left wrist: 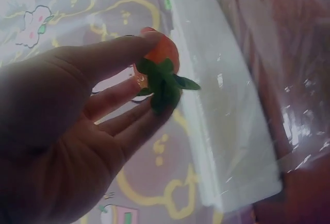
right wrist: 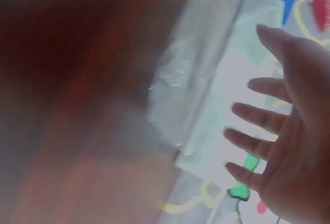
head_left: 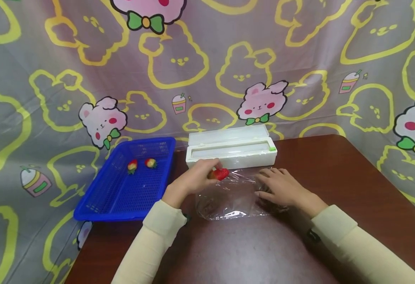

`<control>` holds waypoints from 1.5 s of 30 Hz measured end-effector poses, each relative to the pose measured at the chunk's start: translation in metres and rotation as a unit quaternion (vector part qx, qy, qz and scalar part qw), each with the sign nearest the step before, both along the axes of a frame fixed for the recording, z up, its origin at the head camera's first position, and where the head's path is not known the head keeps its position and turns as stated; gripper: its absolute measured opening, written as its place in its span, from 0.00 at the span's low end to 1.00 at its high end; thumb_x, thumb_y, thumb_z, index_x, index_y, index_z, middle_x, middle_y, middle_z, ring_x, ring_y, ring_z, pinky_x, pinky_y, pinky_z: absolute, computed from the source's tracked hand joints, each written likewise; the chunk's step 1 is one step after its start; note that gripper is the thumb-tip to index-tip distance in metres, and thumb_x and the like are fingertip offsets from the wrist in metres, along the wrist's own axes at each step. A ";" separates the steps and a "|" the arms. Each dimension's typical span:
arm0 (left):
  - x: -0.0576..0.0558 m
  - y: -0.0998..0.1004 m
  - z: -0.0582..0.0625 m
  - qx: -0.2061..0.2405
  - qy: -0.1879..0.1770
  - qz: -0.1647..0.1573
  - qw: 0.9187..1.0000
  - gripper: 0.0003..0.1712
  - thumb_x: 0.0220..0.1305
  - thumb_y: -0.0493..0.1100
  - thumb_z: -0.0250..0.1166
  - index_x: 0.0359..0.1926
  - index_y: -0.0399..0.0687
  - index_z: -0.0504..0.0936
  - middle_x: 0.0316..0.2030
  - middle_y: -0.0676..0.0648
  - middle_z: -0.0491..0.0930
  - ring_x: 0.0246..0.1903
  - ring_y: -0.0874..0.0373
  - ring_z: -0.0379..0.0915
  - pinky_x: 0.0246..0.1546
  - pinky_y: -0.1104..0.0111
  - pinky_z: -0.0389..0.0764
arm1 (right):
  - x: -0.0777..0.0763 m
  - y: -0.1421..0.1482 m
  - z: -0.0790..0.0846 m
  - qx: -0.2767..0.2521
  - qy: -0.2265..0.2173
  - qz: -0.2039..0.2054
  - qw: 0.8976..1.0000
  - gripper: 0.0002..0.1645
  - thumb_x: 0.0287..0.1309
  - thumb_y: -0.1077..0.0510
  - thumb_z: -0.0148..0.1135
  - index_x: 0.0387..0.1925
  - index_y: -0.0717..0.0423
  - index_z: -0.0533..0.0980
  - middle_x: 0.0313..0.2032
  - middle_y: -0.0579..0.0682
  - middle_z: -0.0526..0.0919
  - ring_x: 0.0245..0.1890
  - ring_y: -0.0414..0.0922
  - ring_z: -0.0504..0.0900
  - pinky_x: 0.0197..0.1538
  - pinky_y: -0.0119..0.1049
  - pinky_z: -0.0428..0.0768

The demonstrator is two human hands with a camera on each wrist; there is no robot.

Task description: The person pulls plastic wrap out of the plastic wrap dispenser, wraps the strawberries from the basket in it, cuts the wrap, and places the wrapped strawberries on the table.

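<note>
Between the thumb and fingers of my left hand (head_left: 195,178) a red strawberry (head_left: 221,174) is pinched above the sheet of clear plastic film (head_left: 228,199) on the table. Green leaves at the strawberry's stem end show in the left wrist view, where the left hand (left wrist: 87,100) comes in from the left. My right hand (head_left: 282,186) is over the film's right side with its fingers spread. In the right wrist view the right hand (right wrist: 299,126) holds nothing; whether it touches the film cannot be told.
A white cling film box (head_left: 233,161) with its lid raised stands behind the film. To the left, a blue plastic basket (head_left: 126,217) has two more strawberries (head_left: 132,166) in it. Brown table (head_left: 321,161) extends to the right; a patterned curtain (head_left: 207,51) hangs behind.
</note>
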State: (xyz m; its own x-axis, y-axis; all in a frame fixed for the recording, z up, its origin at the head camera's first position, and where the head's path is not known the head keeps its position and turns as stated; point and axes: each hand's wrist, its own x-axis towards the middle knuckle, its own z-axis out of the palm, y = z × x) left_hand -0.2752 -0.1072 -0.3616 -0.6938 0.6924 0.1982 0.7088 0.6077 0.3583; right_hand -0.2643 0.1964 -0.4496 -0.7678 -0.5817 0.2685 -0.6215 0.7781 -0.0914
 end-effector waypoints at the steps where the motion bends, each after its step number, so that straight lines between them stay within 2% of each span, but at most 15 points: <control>1: -0.001 0.002 -0.003 0.007 -0.004 -0.002 1.000 0.17 0.60 0.34 0.73 0.49 0.37 0.78 0.38 0.44 0.82 0.36 0.51 0.79 0.43 0.63 0.81 | 0.000 -0.002 0.005 -0.013 0.007 0.003 1.000 0.35 0.62 0.40 0.68 0.63 0.56 0.77 0.59 0.56 0.81 0.61 0.58 0.77 0.59 0.63 0.71; 8: -0.003 0.014 -0.019 0.039 -0.039 -0.019 0.998 0.20 0.58 0.33 0.75 0.49 0.37 0.79 0.43 0.43 0.85 0.43 0.51 0.83 0.48 0.60 0.84 | -0.003 -0.024 0.029 -0.101 0.013 0.059 0.993 0.32 0.56 0.46 0.76 0.60 0.55 0.79 0.53 0.50 0.86 0.55 0.50 0.82 0.57 0.56 0.76; 14: -0.001 0.026 -0.030 0.031 -0.058 -0.031 0.997 0.19 0.59 0.35 0.76 0.49 0.41 0.79 0.42 0.46 0.85 0.43 0.55 0.82 0.45 0.63 0.85 | -0.004 -0.038 0.031 -0.113 -0.022 0.098 0.988 0.25 0.53 0.51 0.79 0.52 0.53 0.84 0.45 0.44 0.88 0.43 0.44 0.85 0.48 0.43 0.83; 20: 0.001 0.034 -0.040 0.018 -0.079 -0.016 0.997 0.19 0.59 0.35 0.76 0.49 0.44 0.79 0.43 0.49 0.84 0.43 0.58 0.81 0.45 0.67 0.83 | 0.001 -0.041 0.029 -0.095 -0.056 0.077 0.991 0.15 0.54 0.51 0.78 0.43 0.45 0.84 0.34 0.38 0.86 0.31 0.37 0.80 0.36 0.34 0.80; 27: -0.004 0.038 -0.047 0.020 -0.066 -0.016 0.997 0.20 0.58 0.35 0.76 0.48 0.41 0.78 0.44 0.45 0.82 0.47 0.52 0.82 0.47 0.64 0.83 | -0.002 -0.043 0.025 -0.075 -0.037 0.056 0.995 0.08 0.55 0.51 0.78 0.34 0.45 0.84 0.25 0.34 0.80 0.24 0.34 0.74 0.30 0.32 0.75; 31: -0.008 0.039 -0.050 0.004 -0.051 -0.006 0.999 0.21 0.57 0.36 0.77 0.49 0.41 0.78 0.44 0.45 0.82 0.48 0.50 0.81 0.49 0.64 0.81 | -0.008 -0.045 0.020 -0.064 -0.037 0.051 0.996 0.08 0.55 0.52 0.78 0.34 0.46 0.84 0.23 0.35 0.80 0.23 0.34 0.72 0.28 0.32 0.74; 37: -0.018 0.041 -0.062 -0.008 -0.047 0.006 0.999 0.21 0.57 0.36 0.77 0.49 0.42 0.79 0.42 0.46 0.83 0.44 0.52 0.79 0.47 0.66 0.79 | -0.017 -0.049 0.009 -0.041 -0.027 0.041 0.998 0.09 0.55 0.51 0.77 0.32 0.45 0.82 0.22 0.35 0.79 0.22 0.35 0.73 0.26 0.34 0.73; 45: -0.028 0.043 -0.080 -0.011 -0.035 -0.004 0.999 0.18 0.55 0.37 0.78 0.44 0.42 0.79 0.37 0.48 0.82 0.38 0.52 0.76 0.42 0.66 0.75 | -0.023 -0.051 -0.007 -0.022 -0.016 0.029 0.999 0.11 0.53 0.51 0.77 0.27 0.44 0.80 0.23 0.40 0.80 0.23 0.43 0.78 0.24 0.44 0.75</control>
